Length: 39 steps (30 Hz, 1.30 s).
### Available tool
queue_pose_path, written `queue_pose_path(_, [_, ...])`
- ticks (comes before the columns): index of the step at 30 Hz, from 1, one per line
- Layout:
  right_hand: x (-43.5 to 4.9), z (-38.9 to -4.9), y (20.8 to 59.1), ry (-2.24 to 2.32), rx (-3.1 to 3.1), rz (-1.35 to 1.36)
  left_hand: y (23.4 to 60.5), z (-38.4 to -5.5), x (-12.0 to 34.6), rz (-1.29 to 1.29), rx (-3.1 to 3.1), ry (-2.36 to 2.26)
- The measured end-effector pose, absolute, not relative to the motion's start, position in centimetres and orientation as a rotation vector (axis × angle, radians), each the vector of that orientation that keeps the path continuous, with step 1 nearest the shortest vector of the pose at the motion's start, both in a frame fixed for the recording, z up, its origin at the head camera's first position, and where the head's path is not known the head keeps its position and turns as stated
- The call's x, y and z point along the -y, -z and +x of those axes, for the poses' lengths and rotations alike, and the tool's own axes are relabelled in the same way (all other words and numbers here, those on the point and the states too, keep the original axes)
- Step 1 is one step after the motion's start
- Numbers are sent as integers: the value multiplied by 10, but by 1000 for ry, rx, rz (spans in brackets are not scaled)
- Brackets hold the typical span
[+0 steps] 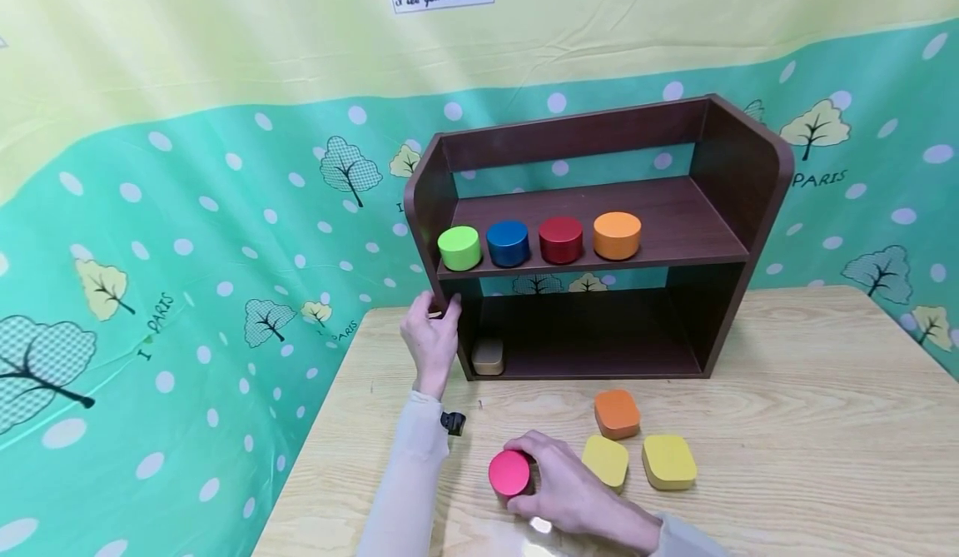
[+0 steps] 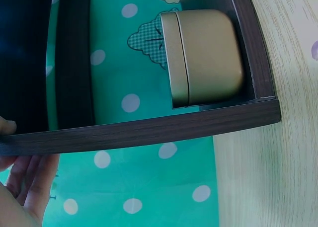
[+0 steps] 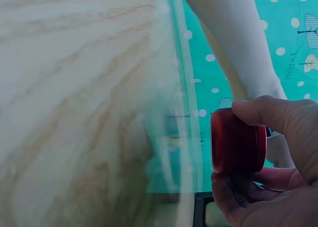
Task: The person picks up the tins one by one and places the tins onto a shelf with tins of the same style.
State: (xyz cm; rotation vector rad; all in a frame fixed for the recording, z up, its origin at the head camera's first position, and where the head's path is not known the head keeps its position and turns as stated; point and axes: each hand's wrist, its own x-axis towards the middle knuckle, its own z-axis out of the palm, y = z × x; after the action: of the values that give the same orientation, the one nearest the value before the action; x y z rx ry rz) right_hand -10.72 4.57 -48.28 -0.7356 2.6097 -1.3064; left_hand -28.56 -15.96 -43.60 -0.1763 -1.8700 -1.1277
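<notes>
Right hand (image 1: 562, 488), lower centre, pinches red round tin (image 1: 509, 473): best kept level. Left hand (image 1: 432, 340), mid-frame, grips shelf unit (image 1: 670, 216).

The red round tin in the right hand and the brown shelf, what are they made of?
The red round tin looks like painted metal, satiny, with a soft shine and a thin seam, though plastic is possible. The brown shelf seems to be wood or wood-look board, matte: fine grain streaks its edge.
</notes>
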Motion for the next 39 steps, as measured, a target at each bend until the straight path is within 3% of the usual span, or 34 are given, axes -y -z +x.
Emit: queue_pose_path(39, [-91, -113, 447, 1288, -2756, -433, 435, -284, 159, -153, 1877, 1124])
